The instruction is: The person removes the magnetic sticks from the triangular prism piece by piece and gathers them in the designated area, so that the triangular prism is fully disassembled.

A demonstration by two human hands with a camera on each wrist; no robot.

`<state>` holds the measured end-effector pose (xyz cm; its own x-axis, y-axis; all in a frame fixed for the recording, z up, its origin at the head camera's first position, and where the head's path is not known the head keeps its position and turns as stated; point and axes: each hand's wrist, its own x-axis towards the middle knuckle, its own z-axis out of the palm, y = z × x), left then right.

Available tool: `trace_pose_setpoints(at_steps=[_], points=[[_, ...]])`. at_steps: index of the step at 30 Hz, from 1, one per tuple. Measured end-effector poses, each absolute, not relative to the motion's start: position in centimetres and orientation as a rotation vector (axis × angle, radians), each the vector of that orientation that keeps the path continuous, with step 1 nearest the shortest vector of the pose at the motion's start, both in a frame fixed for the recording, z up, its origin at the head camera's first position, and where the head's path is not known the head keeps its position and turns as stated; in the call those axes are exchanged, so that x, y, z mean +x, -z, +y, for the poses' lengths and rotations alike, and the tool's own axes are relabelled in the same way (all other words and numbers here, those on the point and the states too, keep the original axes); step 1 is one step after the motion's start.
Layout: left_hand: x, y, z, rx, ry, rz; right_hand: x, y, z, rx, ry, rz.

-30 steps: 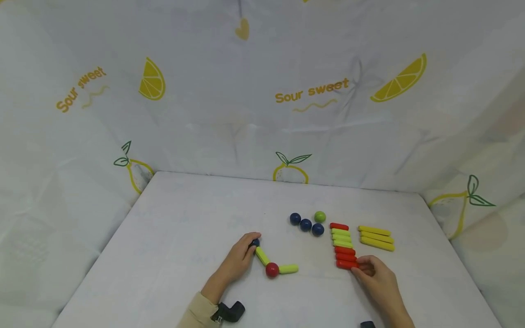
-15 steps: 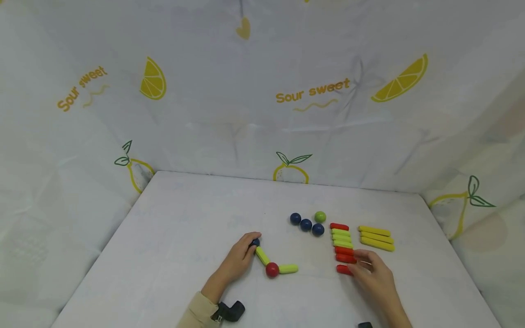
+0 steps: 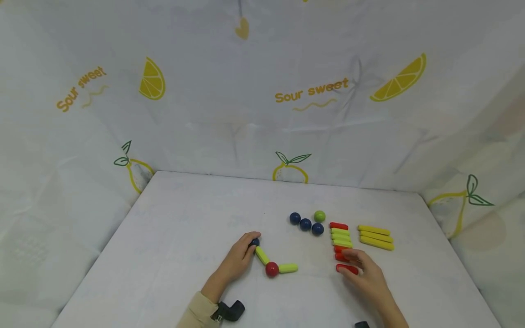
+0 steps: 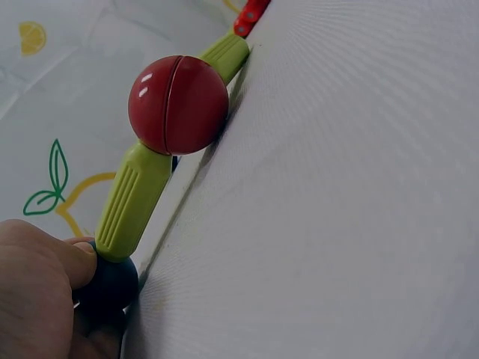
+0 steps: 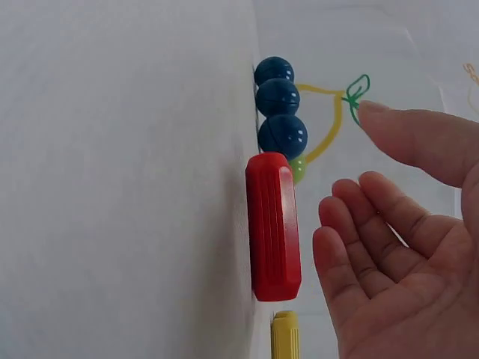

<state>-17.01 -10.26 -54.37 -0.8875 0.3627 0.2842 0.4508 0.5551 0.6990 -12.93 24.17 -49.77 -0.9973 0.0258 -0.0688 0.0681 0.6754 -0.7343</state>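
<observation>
On the table's left half my left hand (image 3: 235, 259) pinches a dark blue ball (image 4: 114, 288) between thumb and fingers. That ball joins a lime-green stick (image 4: 133, 200), which runs to a red ball (image 4: 178, 105). A second lime-green stick (image 3: 288, 268) extends right from the red ball, its far end free. My right hand (image 3: 369, 275) hovers over the near end of a row of short sticks, thumb and fingers apart, holding nothing. Beneath it a red stick (image 5: 273, 228) lies slightly apart from the row; the fingers partly cover other red sticks (image 3: 339, 257) in the head view.
Three dark blue balls (image 3: 305, 224) and a green ball (image 3: 319, 216) sit behind the row. Lime-green sticks (image 3: 341, 237) lie mid-row, with a red stick (image 3: 338, 226) at the far end. Three longer yellow sticks (image 3: 376, 238) are to the right. A patterned cloth hangs behind.
The nearest red stick has come away from the row towards me. My right hand has let go of its end and shifted a little left over it. My left hand has not moved.
</observation>
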Motion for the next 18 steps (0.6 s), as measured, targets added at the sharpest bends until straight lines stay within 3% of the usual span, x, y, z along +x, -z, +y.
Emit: trace_pose_setpoints(at_steps=[18], points=[[-17.0,54.6,-10.3,-0.737,1.258,-2.631,-14.8,51.3,16.7,-0.373,1.405,2.395]])
